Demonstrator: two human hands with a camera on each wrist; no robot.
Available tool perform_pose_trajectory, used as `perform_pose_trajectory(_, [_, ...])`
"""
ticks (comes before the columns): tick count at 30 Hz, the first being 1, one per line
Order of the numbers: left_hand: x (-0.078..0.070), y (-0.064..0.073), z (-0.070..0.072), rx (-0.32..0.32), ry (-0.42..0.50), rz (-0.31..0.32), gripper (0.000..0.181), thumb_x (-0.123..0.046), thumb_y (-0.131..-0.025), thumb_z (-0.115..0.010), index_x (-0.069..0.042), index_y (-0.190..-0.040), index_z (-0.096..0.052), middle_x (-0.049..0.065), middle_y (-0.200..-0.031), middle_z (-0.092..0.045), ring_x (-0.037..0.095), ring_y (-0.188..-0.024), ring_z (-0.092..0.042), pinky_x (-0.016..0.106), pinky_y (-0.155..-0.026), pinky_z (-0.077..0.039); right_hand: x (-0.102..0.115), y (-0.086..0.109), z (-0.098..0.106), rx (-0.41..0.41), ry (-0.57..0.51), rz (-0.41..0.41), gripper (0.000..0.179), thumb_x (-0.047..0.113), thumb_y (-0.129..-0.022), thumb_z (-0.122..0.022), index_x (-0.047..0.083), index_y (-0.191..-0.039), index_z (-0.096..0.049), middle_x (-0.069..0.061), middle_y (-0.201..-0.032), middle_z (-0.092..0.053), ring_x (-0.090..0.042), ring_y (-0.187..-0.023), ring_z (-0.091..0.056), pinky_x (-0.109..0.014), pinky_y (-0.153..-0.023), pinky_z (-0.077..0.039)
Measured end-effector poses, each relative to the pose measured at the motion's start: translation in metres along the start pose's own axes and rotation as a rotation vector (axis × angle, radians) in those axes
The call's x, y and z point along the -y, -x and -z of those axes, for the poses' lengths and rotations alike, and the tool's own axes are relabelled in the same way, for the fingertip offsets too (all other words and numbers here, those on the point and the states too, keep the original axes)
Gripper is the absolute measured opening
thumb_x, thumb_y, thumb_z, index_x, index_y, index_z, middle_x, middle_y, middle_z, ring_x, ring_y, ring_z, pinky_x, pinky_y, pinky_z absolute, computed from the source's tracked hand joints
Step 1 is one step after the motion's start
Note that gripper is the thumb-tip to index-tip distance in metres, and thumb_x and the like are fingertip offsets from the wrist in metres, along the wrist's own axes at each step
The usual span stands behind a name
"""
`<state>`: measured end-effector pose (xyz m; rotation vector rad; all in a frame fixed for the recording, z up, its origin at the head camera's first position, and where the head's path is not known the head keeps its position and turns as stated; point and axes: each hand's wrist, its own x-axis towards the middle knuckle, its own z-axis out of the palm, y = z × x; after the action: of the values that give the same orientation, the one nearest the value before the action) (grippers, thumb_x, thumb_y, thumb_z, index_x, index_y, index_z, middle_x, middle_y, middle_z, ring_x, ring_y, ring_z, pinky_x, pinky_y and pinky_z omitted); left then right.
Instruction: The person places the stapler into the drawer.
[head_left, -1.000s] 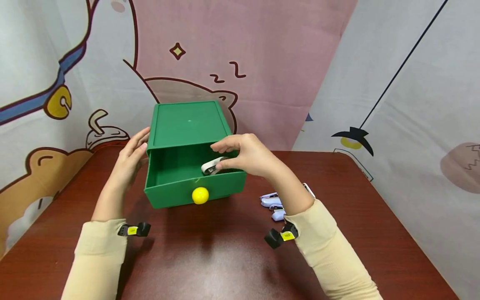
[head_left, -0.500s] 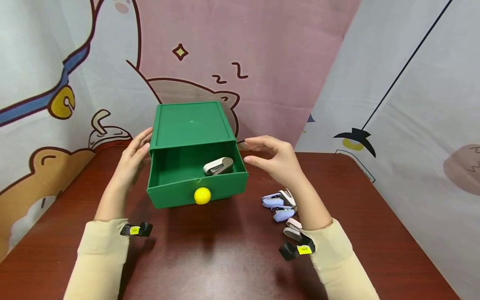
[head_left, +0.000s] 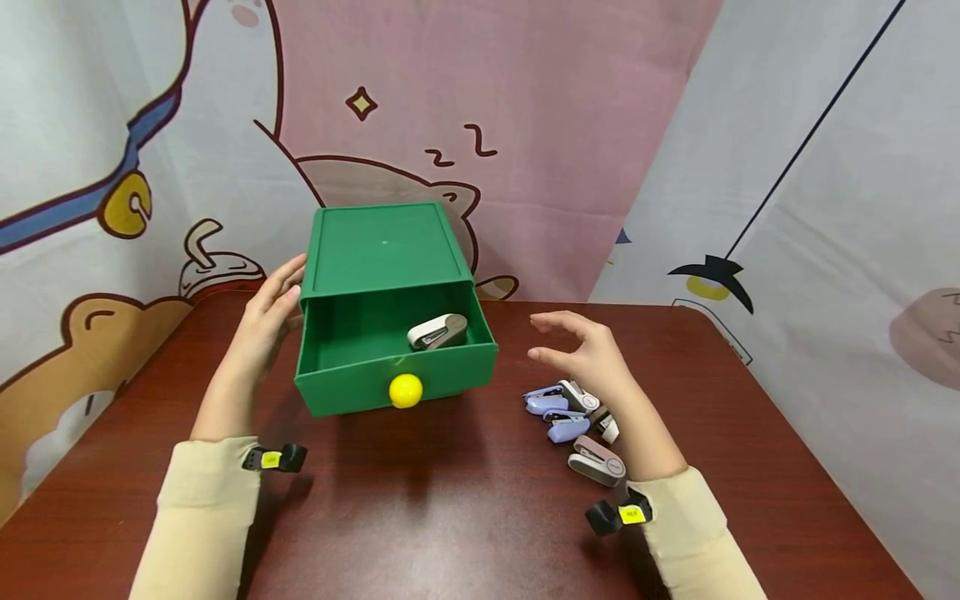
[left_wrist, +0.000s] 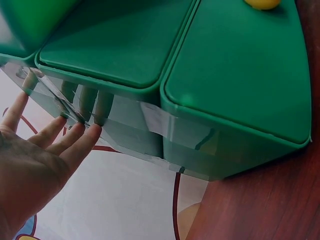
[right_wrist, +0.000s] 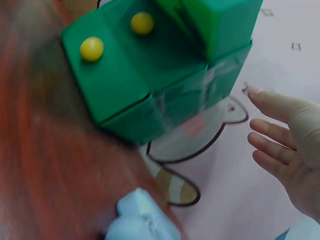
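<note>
A green drawer cabinet (head_left: 382,250) stands on the table with its top drawer (head_left: 457,370) pulled out by a yellow knob's side. Inside that drawer, toward the right, lies a white and grey stapler (head_left: 438,332). My left hand (head_left: 258,333) rests its straight fingertips against the cabinet's left side, as the left wrist view shows closely. To the right of the drawer, my right hand (head_left: 588,354) hovers with fingers loosely spread and nothing in them. Below it on the table lie several staplers, including a blue one (head_left: 567,427) and a pink and grey one (head_left: 597,462).
Two lower drawers (left_wrist: 240,65) of the cabinet are closed, with clear tape (left_wrist: 155,117) along their side. The dark red wooden table (head_left: 420,517) meets a cartoon-printed curtain (head_left: 570,125) behind the cabinet.
My right hand has let go of the stapler in the drawer, come out of it, and moved right and down toward the other staplers. My left hand stays against the cabinet.
</note>
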<state>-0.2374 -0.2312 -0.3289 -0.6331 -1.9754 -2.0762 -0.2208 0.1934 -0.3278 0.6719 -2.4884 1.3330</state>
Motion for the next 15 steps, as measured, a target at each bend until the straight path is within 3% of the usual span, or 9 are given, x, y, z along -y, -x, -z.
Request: perform_pose_trajectory(15, [-0.001,0.000,0.000,-0.010,-0.005,0.013,0.048,-0.020,-0.103,-0.044,-0.014,-0.150,-0.035,0.015,-0.149,-0.031,0.022,-0.123,-0.042,0.027,-0.088,-0.043,-0.061,0.023,-0.009,0.214,-0.021,-0.090,0.046,0.020,-0.080,-0.080,0.009,-0.122,-0.065,-0.013,-0.118,-0.064,-0.032,-0.110,-0.057,-0.055,-0.090,-0.043])
